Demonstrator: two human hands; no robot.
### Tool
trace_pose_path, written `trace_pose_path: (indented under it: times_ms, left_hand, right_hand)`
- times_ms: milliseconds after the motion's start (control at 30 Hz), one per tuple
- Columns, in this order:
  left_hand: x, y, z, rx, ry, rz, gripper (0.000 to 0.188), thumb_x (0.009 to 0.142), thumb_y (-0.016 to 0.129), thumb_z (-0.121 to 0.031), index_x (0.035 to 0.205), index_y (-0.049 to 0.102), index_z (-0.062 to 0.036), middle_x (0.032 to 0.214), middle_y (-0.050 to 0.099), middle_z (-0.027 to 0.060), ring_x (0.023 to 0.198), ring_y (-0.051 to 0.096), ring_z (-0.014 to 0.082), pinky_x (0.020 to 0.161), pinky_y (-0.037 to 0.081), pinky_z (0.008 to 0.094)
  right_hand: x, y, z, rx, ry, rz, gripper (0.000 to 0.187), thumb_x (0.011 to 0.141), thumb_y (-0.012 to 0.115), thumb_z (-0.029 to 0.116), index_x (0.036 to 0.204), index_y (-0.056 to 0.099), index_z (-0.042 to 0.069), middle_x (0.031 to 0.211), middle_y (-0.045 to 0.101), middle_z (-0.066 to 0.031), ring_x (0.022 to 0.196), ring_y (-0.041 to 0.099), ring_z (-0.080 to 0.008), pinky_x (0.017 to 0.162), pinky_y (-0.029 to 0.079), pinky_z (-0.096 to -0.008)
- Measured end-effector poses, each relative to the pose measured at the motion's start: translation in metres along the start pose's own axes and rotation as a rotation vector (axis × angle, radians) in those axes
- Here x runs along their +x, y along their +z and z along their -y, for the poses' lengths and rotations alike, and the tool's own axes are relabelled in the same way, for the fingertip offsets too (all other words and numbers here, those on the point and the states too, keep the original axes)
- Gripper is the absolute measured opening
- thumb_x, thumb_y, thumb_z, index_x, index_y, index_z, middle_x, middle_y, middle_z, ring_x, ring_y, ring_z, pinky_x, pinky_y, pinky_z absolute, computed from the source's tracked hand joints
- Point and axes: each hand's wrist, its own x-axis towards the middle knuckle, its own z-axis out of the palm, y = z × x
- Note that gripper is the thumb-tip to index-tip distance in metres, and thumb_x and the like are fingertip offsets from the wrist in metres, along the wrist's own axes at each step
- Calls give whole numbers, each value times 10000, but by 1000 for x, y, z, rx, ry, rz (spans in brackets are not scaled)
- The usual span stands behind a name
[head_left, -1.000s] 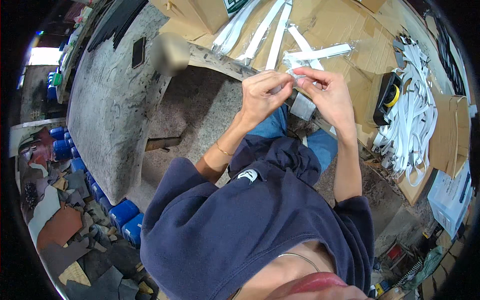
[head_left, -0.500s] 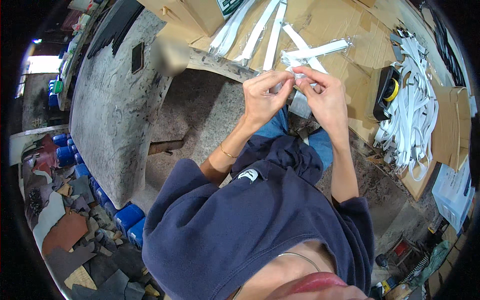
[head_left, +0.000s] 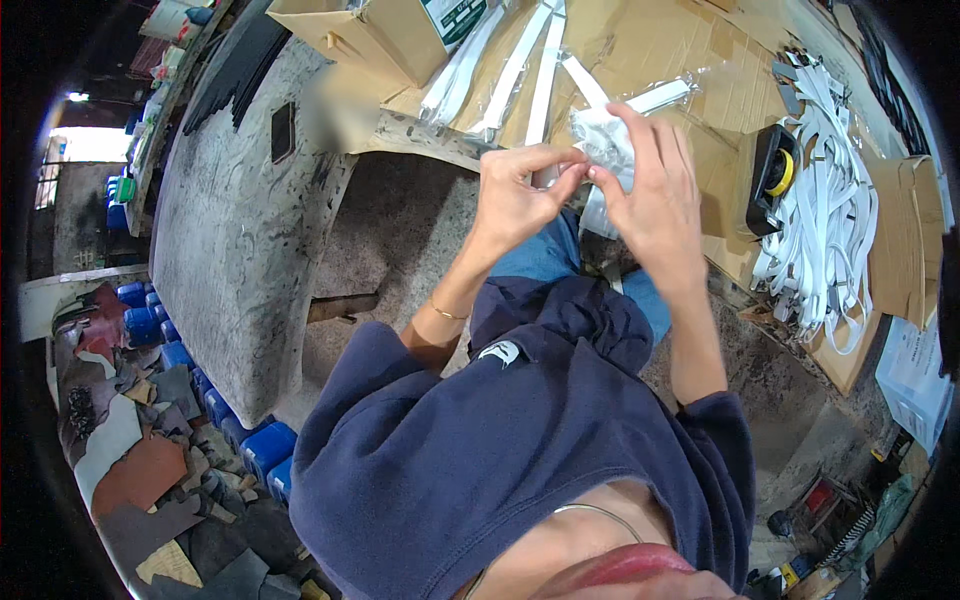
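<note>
Holding a small clear plastic bag (head_left: 603, 150) up between us and the cardboard-covered bench (head_left: 730, 90), we pinch its near edge from both sides. Our left hand (head_left: 515, 195) nips it with thumb and forefinger; our right hand (head_left: 655, 200) pinches it too, other fingers loosely spread. White strips (head_left: 825, 210) lie well right.
</note>
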Motion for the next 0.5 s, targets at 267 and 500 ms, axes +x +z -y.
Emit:
trace_pose_path:
  times_ms: [267,500]
  left_hand:
    - [55,-30,-27,-15,206,263,141,782,731,-80,870,678,16,799,694,58,715,610,74,613,481,227]
    - [92,-29,-55,80,523,-228,381,766,760,-55,1047,511,10,923,628,100,822,614,146,712,518,252]
  right_hand:
    - [93,-36,-46,593,-104,699,248,764,744,192,913,693,1,929,703,-94,912,633,-180,861,455,-302]
    - [114,-50,-52,582,-238,492,218,807,719,179,903,671,-10,850,662,-28,782,576,-86,731,471,-251]
